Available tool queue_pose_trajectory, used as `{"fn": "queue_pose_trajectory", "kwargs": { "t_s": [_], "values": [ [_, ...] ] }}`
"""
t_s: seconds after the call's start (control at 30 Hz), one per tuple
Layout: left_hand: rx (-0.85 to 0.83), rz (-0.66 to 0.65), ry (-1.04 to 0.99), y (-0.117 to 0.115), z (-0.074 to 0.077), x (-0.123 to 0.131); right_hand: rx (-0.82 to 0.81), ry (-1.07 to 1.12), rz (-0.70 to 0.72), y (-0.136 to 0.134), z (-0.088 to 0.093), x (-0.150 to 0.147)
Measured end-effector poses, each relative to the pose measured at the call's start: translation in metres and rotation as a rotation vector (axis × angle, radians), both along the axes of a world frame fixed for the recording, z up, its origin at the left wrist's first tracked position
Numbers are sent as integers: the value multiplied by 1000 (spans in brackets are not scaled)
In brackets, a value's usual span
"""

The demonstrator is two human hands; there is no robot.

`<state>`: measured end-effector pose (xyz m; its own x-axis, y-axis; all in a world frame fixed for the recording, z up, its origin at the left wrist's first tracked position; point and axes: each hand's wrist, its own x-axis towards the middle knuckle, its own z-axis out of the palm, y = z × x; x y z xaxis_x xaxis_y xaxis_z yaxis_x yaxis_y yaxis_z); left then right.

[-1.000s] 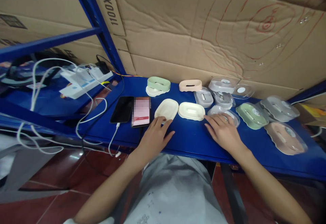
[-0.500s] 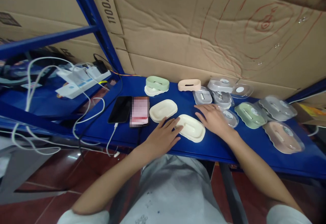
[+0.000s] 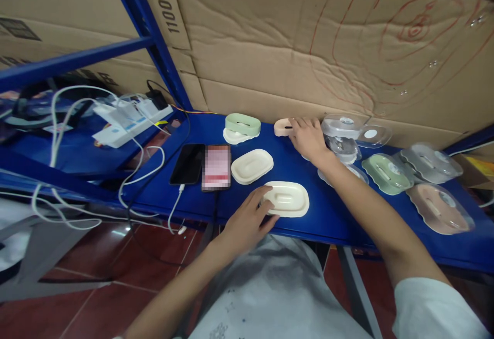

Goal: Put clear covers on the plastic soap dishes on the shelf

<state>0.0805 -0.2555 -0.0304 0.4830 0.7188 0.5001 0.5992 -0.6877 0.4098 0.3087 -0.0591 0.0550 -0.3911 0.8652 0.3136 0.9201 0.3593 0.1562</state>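
The blue tabletop (image 3: pixel 324 213) bears cream dishes (image 3: pixel 289 200) and two phones (image 3: pixel 216 166)

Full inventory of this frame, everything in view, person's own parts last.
Table: 1, blue, centre
Cream dishes: 2 visible, cream, table's middle
Green holder: 1, pale green, table's back left
Pale tray: 1, cream, beneath the green holder
Peach holder: 1, peach, table's back, partly covered
Clear-covered pieces: several, green, grey, pink, table's right
Phones: 2, one dark, one pink on screen, left of the cream dishes
Power strip: 1, white, far left
Cables: several, mostly white, left
Frame bars: several, blue, left
Cardboard: count unclear, brown, behind
Floor: 1, red, below
Shirt: 1, light grey, bottom
Left hand: 1, at the nearer cream dish
Right hand: 1, at the peach holder
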Motion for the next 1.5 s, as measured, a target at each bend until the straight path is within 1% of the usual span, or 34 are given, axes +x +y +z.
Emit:
{"fn": "queue_pose_trajectory", "kwargs": {
  "t_s": [0.07,0.1,0.17,0.2,0.27,0.33,0.37,0.4,0.47,0.5,0.57,0.67,0.77,0.87,0.93,1.0,1.07,1.13,1.2,1.23,1.3,1.37,1.43,1.5],
  "values": [
    [-13,-9,-28,-1,0,-1,-92,-16,-67,17,5,0],
    [-25,-9,-40,-1,0,-1,-127,-20,-85,22,8,2],
    [-60,6,-60,-2,0,-2,-143,-14,-83,17,11,6],
    [-75,20,-71,-3,0,-3,-126,11,-61,8,12,8],
    [-79,57,-98,-3,-1,-4,-68,109,34,-25,11,15],
    [-39,81,-132,-4,-2,-4,-20,237,185,-71,6,23],
    [-13,89,-147,-4,-2,-5,-24,278,248,-96,3,27],
    [8,92,-154,-4,-2,-5,-35,310,294,-120,-2,30],
    [22,80,-133,-3,-2,-5,-115,332,358,-162,-12,36],
    [19,65,-106,-2,-1,-5,-150,333,380,-177,-18,38],
    [16,13,-47,0,-1,-5,-190,313,416,-197,-29,39],
    [22,-62,-4,3,-2,-5,-167,253,446,-204,-45,39],
    [37,-77,-20,4,-3,-5,-127,226,454,-201,-54,37],
    [90,-84,-7,5,-3,-5,-86,172,477,-201,-55,35],
    [114,-94,14,5,-1,-5,-69,130,503,-201,-50,35],
    [113,-96,19,5,1,-5,-79,113,543,-194,-37,37],
    [101,-92,18,5,3,-4,-80,112,547,-175,-20,41],
    [92,-89,12,5,5,-4,-46,109,454,-142,0,45],
    [88,-89,1,5,5,-4,-12,72,284,-97,15,45],
    [85,-89,-1,5,5,-4,-4,35,201,-74,20,44],
    [80,-84,-2,6,4,-4,-30,-71,33,-29,23,36],
    [78,-79,1,6,3,-5,-96,-149,-116,6,19,25],
    [77,-75,5,6,2,-5,-166,-177,-221,29,10,12],
    [77,-73,12,6,2,-6,-204,-173,-270,41,2,1]
  ]
}}
